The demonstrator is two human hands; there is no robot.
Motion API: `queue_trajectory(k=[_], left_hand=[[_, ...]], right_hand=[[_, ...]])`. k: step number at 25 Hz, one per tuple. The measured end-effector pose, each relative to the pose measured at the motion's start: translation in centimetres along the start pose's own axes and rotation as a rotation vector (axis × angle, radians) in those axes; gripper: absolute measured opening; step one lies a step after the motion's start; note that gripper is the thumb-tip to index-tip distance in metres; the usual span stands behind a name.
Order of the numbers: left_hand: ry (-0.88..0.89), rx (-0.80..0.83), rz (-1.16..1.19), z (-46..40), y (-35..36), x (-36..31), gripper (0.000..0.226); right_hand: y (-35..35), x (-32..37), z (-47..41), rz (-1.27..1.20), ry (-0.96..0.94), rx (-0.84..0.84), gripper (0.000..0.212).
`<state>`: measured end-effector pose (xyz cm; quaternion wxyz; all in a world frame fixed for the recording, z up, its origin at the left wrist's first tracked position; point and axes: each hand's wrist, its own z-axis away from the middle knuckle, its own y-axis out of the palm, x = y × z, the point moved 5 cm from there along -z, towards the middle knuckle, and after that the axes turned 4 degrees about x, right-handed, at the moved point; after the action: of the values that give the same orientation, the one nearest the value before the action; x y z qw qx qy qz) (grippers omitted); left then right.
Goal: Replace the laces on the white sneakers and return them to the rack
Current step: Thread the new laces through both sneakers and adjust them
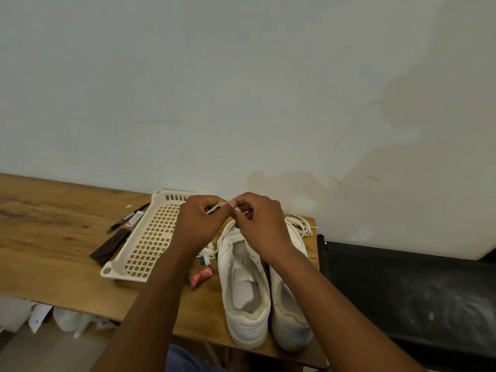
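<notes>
Pinching a white lace between fingers of left hand and right hand, mid-frame above the white sneakers on the tabletop; could slip loose if either pinch relaxes.

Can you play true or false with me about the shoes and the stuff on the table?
1. Both hands, the left hand and the right hand, pinch a white shoelace above the shoes. True.
2. The two white leather sneakers stand inside the cream plastic lattice rack. False: they stand on the wooden table, to the right of the rack.
3. A black marker pen lies left of the rack. True.
4. The small red packet lies inside a sneaker. False: it lies on the table, between the rack and the sneakers.
5. A loose white lace lies beyond the sneakers near the wall. True.
</notes>
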<state>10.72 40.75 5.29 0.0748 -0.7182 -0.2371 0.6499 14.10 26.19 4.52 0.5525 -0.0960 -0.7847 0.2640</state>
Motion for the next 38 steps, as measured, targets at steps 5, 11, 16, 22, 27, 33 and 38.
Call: queue_trajectory(k=[5, 11, 16, 22, 27, 33, 38], left_hand=[[-0.023, -0.155, 0.121, -0.2, -0.8, 0.3, 0.002], [-0.125, -0.121, 0.628, -0.4, -1.1, 1.2, 0.021], [-0.166, -0.013, 0.704, -0.7, -0.5, 1.2, 0.021], [-0.253, -0.133, 0.982, -0.8, -1.3, 1.8, 0.012], [-0.214, -0.067, 0.433, -0.4, -0.6, 1.8, 0.017], [-0.215, 0.11, 0.099, -0.3, 0.9, 2.1, 0.009], [-0.23, 0.2, -0.391, -0.5, 2.7, 3.6, 0.003]], right_hand=[[-0.6, -1.5, -0.6, -0.064, 0.096, -0.025, 0.007], [-0.3, -2.1, -0.5, -0.135, 0.137, 0.049, 0.012], [0.2, -1.8, -0.4, -0.258, 0.173, 0.153, 0.01], [-0.3, -2.7, 0.5, 0.41, 0.288, 0.17, 0.021], [1.1, -2.2, 1.4, 0.642, 0.289, 0.326, 0.024], [1.2, -3.4, 1.2, 0.609, 0.335, 0.27, 0.02], [1.5, -5.0, 0.6, 0.515, 0.393, 0.268, 0.025]])
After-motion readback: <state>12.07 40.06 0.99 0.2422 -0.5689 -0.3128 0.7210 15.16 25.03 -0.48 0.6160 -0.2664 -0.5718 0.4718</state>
